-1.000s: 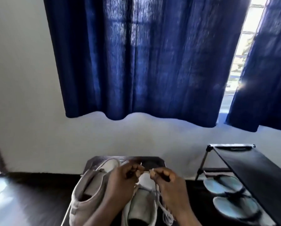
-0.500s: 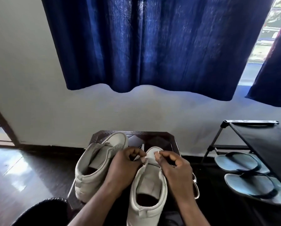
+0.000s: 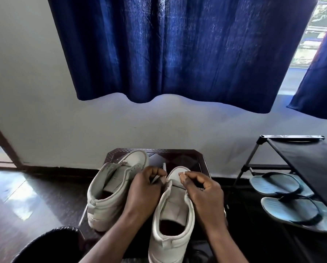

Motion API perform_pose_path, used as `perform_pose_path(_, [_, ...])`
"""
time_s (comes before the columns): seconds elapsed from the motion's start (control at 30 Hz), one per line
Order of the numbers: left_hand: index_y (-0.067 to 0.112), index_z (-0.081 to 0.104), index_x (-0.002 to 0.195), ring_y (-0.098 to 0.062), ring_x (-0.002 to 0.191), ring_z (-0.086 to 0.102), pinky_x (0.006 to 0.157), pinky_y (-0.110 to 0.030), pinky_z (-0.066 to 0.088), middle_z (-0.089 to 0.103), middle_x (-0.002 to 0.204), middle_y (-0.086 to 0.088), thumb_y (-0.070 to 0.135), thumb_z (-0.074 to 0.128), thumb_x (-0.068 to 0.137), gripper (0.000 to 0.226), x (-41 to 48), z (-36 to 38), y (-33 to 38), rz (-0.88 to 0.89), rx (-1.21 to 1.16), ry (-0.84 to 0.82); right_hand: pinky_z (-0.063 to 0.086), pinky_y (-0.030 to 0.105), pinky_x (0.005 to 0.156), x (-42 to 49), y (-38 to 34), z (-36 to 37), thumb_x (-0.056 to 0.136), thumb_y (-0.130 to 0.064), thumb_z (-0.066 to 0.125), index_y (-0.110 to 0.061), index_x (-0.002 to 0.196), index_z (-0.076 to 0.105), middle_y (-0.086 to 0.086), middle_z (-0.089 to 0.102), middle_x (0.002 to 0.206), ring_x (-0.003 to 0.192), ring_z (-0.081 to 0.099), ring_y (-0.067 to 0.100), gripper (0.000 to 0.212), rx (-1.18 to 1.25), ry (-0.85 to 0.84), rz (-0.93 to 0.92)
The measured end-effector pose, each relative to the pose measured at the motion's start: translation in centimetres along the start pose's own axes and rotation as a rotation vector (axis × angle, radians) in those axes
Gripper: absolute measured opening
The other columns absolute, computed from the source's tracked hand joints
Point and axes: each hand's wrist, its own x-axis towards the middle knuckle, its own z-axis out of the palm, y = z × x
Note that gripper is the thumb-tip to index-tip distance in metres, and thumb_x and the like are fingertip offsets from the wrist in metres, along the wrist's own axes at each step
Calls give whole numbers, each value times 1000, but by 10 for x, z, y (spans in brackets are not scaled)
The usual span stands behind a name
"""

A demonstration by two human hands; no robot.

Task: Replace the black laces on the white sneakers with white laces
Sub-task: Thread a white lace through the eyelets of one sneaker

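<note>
Two white sneakers stand on a small dark table (image 3: 200, 160), toes toward the wall. The left sneaker (image 3: 109, 196) has no lace that I can see. My hands work at the toe end of the right sneaker (image 3: 175, 211). My left hand (image 3: 146, 190) pinches a white lace end (image 3: 164, 168) that sticks up beside the shoe's left eyelets. My right hand (image 3: 204, 194) pinches the other white lace end near the right eyelets. No black lace shows on either shoe.
A dark shoe rack (image 3: 306, 160) stands at the right with a pair of blue flip-flops (image 3: 289, 204) beneath its top shelf. Blue curtains (image 3: 177, 48) hang above against a white wall. A dark rounded object (image 3: 50, 243) sits at lower left on the glossy dark floor.
The view has tilted down, so both sneakers show more fully. My hands have stayed at the right sneaker's toe end, still pinching the white lace ends.
</note>
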Motion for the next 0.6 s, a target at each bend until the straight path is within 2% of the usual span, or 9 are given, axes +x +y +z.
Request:
perform_pose_path(0.07, [20,73,89,-6,77,70,79,-26,56,77,81,9,5,72,93,15,1,1,-2,-23,-31,-13,52,16,80,0,-1,0,87,-20,82,-25,85,83,-17,78,86,88,72,-1,6,-2,-3,-4])
perform_pose_path(0.2, [21,74,91,-10,84,73,83,-32,58,78,85,7,8,72,93,13,1,2,-5,-58,-59,-20,50,14,78,0,-2,0,87,-19,82,-24,85,83,-17,78,85,87,71,-2,6,9,-6,-8])
perform_pose_path(0.33, [20,74,92,-11,82,72,78,-29,56,78,85,4,7,71,94,14,2,3,-6,-101,-89,-19,51,15,81,0,-3,1,88,-18,82,-24,86,82,-18,78,87,89,71,-2,7,17,-17,2])
perform_pose_path(0.43, [20,74,92,-14,83,73,77,-30,56,78,85,3,6,69,94,15,2,3,-5,-124,-96,2,49,11,78,0,-3,1,88,-18,82,-24,86,83,-19,78,87,89,71,-3,7,6,-18,-7])
perform_pose_path(0.6, [19,75,90,-9,77,70,74,-28,54,78,81,5,8,70,94,13,-2,-1,2,-130,-64,-34,47,9,78,0,-5,0,87,-17,82,-29,83,82,-22,77,85,89,70,-4,12,-26,-19,-32])
